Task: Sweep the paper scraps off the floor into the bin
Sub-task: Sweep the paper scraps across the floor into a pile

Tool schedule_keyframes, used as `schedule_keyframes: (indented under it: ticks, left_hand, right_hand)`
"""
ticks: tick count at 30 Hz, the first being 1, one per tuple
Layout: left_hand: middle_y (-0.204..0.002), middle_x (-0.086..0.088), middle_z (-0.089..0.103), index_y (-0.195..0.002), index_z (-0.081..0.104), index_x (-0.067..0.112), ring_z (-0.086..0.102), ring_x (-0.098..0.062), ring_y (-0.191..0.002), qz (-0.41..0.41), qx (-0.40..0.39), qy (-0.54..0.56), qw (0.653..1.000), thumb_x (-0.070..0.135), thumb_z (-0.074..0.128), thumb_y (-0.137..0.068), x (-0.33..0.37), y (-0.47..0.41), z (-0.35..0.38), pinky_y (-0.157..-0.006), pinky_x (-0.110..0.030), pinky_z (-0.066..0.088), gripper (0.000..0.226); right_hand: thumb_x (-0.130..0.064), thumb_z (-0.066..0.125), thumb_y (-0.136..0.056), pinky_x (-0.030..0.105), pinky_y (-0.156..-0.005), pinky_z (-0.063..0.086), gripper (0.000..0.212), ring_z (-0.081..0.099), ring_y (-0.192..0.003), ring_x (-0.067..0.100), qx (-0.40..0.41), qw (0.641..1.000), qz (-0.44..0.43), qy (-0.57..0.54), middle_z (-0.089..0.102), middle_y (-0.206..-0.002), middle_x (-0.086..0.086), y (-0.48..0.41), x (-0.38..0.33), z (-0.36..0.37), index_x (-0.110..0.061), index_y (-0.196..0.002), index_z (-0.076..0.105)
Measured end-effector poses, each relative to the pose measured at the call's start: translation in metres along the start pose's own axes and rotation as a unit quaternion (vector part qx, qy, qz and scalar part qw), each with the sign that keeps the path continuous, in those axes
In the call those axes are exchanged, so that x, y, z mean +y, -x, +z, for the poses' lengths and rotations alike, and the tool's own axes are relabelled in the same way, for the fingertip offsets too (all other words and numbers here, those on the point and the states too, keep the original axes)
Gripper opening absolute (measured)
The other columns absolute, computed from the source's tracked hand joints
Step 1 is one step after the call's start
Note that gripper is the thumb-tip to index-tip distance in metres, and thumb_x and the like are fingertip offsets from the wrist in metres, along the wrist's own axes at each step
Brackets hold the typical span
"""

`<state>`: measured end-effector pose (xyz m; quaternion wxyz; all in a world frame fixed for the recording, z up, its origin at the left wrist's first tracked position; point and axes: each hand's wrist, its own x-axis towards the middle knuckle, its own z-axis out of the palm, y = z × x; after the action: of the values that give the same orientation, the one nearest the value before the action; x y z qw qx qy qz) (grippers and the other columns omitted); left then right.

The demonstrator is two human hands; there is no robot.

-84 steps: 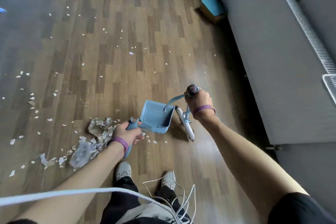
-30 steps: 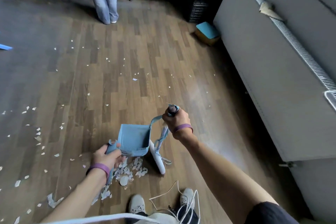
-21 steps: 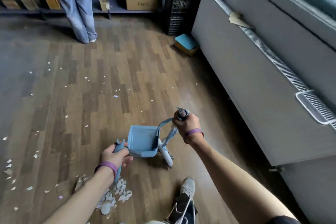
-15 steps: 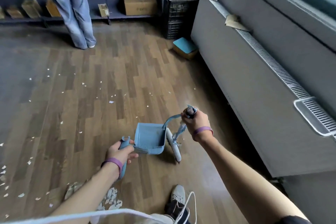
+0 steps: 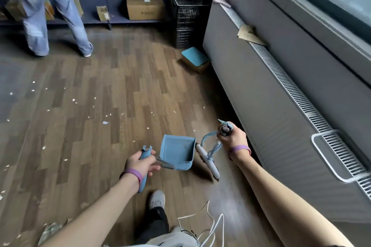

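Observation:
My left hand (image 5: pixel 140 163) grips the blue handle of a light-blue dustpan (image 5: pixel 176 151), whose pan hangs just above the wood floor with its inside facing me. My right hand (image 5: pixel 233 139) grips the top of a broom handle; the broom's white head (image 5: pixel 207 161) slants down to the floor right of the pan. Small paper scraps (image 5: pixel 105 122) lie scattered over the floor ahead and to the left. A heap of scraps (image 5: pixel 50 230) shows at the lower left edge. A black mesh bin (image 5: pixel 189 19) stands in the far corner.
A long grey radiator cover (image 5: pixel 271 106) runs along the right wall under a window. A teal-topped box (image 5: pixel 195 60) sits beside it near the bin. Another person (image 5: pixel 52 12) stands at dark shelves with cardboard boxes (image 5: pixel 145 7) at the far left. White cords hang by my feet.
I have walked forward from the scrap heap, which slid to the lower left edge. Dustpan and broom stay in my hands, and the far corner with the black bin has come into view.

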<state>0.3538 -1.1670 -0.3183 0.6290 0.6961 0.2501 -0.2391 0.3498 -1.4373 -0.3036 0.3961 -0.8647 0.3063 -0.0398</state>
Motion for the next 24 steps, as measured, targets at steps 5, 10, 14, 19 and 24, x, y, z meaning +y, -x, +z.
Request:
schedule_keyframes:
  ticks: [5, 10, 14, 19, 24]
  left_hand:
    - [-0.077, 0.000, 0.064, -0.096, 0.061, 0.011, 0.064, -0.011, -0.046, -0.014, -0.017, 0.003, 1.000, 0.000, 0.052, -0.086, 0.036, -0.059, 0.035, -0.045, -0.020, 0.038, 0.017]
    - [-0.078, 0.000, 0.064, -0.099, 0.060, 0.010, 0.063, -0.008, -0.041, -0.030, -0.025, -0.003, 0.999, -0.001, 0.053, -0.086, 0.084, -0.132, 0.060, -0.037, -0.016, 0.036, 0.018]
    - [-0.081, -0.001, 0.065, -0.102, 0.061, 0.010, 0.063, -0.008, -0.042, -0.033, -0.028, -0.010, 0.999, 0.001, 0.054, -0.086, 0.121, -0.174, 0.073, -0.044, -0.021, 0.038, 0.020]
    - [-0.081, -0.005, 0.065, -0.099, 0.060, 0.013, 0.062, -0.006, -0.040, -0.040, -0.001, 0.005, 0.999, -0.002, 0.054, -0.087, 0.153, -0.222, 0.090, -0.047, -0.022, 0.037, 0.020]
    - [-0.078, 0.000, 0.064, -0.103, 0.061, 0.014, 0.062, -0.005, -0.040, -0.046, 0.047, 0.023, 0.998, -0.002, 0.055, -0.086, 0.173, -0.256, 0.114, -0.048, -0.021, 0.037, 0.024]
  right_hand:
    - [-0.011, 0.062, -0.076, 0.029, -0.068, 0.047, 0.012, 0.060, -0.073, 0.022, -0.011, 1.000, 0.004, 0.006, 0.066, -0.077, 0.001, -0.071, -0.012, 0.004, -0.021, -0.082, 0.062]
    - [-0.007, 0.062, -0.072, 0.036, -0.077, 0.054, 0.018, 0.066, -0.081, 0.025, -0.016, 1.000, 0.016, 0.004, 0.070, -0.081, 0.003, -0.152, -0.037, 0.013, -0.022, -0.081, 0.066]
    - [-0.007, 0.062, -0.072, 0.034, -0.078, 0.054, 0.021, 0.066, -0.082, 0.022, -0.030, 0.999, 0.011, 0.010, 0.070, -0.081, -0.001, -0.210, -0.058, 0.019, -0.026, -0.080, 0.065]
    - [-0.010, 0.059, -0.077, 0.031, -0.075, 0.052, 0.029, 0.063, -0.076, 0.014, -0.059, 0.998, -0.021, 0.023, 0.066, -0.076, -0.013, -0.275, -0.083, 0.025, -0.039, -0.073, 0.058]
    - [-0.018, 0.057, -0.082, 0.033, -0.073, 0.051, 0.010, 0.064, -0.080, 0.023, -0.107, 0.991, -0.056, 0.064, 0.068, -0.083, 0.000, -0.354, -0.098, 0.034, -0.022, -0.089, 0.062]
